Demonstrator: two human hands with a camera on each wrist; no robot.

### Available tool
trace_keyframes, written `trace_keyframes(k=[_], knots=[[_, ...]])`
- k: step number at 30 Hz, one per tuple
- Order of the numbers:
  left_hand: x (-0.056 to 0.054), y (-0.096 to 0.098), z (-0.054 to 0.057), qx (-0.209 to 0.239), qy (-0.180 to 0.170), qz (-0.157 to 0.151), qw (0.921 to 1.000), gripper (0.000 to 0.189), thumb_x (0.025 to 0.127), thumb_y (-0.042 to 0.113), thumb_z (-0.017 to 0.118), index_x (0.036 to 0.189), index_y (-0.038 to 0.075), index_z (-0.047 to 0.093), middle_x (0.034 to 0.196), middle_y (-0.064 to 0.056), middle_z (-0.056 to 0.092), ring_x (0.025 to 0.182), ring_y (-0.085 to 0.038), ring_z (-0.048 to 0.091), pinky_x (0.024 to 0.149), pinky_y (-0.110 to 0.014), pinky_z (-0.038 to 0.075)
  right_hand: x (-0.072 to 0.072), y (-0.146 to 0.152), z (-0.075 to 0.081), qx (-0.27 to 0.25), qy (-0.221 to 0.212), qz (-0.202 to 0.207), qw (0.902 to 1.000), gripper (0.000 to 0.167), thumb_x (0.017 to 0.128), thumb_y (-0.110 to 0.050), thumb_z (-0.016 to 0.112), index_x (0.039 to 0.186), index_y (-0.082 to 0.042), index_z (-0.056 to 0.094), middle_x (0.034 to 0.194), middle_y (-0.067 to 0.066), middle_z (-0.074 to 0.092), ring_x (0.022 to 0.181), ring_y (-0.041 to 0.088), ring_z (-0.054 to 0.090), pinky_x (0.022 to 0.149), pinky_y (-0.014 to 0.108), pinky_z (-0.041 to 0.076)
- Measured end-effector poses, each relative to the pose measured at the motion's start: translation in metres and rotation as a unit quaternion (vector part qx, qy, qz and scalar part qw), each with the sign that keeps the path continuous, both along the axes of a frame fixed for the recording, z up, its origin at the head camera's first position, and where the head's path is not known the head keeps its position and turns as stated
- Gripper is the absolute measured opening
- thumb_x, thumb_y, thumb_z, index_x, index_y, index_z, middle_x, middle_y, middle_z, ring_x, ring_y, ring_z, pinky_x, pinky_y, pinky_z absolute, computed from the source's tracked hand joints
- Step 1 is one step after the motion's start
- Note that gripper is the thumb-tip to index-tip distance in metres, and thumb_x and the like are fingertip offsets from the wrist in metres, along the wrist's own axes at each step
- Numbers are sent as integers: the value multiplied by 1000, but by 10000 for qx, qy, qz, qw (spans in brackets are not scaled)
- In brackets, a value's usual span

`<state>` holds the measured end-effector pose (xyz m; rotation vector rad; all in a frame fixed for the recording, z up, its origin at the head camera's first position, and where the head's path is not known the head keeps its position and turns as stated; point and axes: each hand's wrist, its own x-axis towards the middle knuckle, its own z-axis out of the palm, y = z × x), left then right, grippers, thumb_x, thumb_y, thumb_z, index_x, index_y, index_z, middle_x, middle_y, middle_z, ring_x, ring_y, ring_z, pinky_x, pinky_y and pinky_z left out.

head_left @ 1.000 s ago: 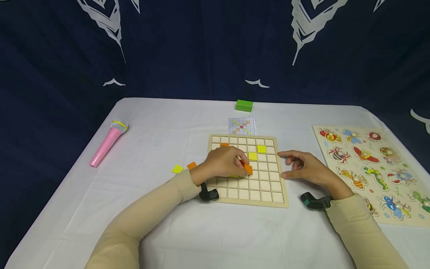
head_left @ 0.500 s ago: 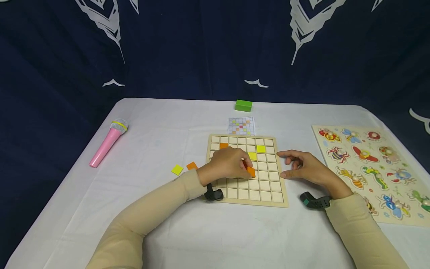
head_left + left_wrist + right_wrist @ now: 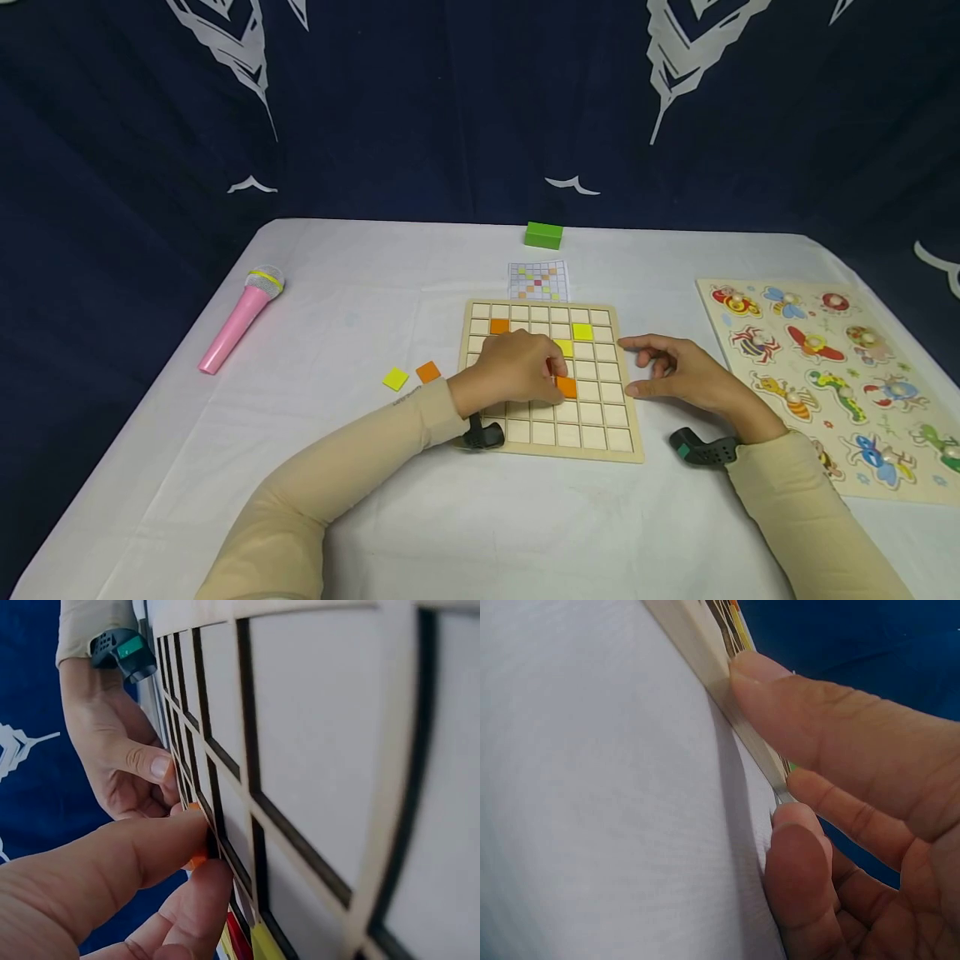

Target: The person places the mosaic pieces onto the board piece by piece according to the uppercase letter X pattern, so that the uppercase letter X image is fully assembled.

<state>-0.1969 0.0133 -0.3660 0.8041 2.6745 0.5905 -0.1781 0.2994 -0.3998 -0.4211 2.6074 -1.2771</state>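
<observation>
My left hand (image 3: 517,367) reaches over the wooden grid board (image 3: 528,448) and pinches an orange square tile (image 3: 567,387) between thumb and fingertips, low at one of the cells. The left wrist view shows that orange tile (image 3: 198,861) partly hidden behind the fingers. Another orange tile (image 3: 499,326) and yellow tiles (image 3: 582,332) sit in board cells; red and yellow tiles (image 3: 266,941) show under the hand. At the board's right edge rests my right hand (image 3: 686,375), fingers relaxed, its thumb (image 3: 761,679) against the wooden rim.
A loose yellow tile (image 3: 396,378) and an orange tile (image 3: 428,372) lie left of the board. Behind it are a printed colour-grid card (image 3: 538,281) and a green block (image 3: 543,236). A pink toy microphone (image 3: 243,319) lies far left, an insect puzzle board (image 3: 780,321) right.
My left hand has shifted slightly right with the orange tile, which has gone from tilted to lying nearly flat at a cell. The right hand stays at the board's edge.
</observation>
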Motion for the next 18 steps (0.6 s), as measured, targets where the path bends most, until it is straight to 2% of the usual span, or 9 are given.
trace_keyframes(k=[11,18], knots=[[3,1,2,-168,101,-86,9998,24,87,32,90,109,27,82,87,17,68,84,-5,61,78,-36,45,0,-1,0,46,20,3,10000,70,85,-5,91,145,11,59,107,12,56,80,15,50,69,25,44],[5,-14,11,173,-32,20,9998,31,91,31,84,122,25,79,81,20,71,85,-6,63,83,-45,47,1,-1,0,73,8,-15,10000,70,85,-5,91,145,10,58,108,12,56,81,15,49,70,25,44]])
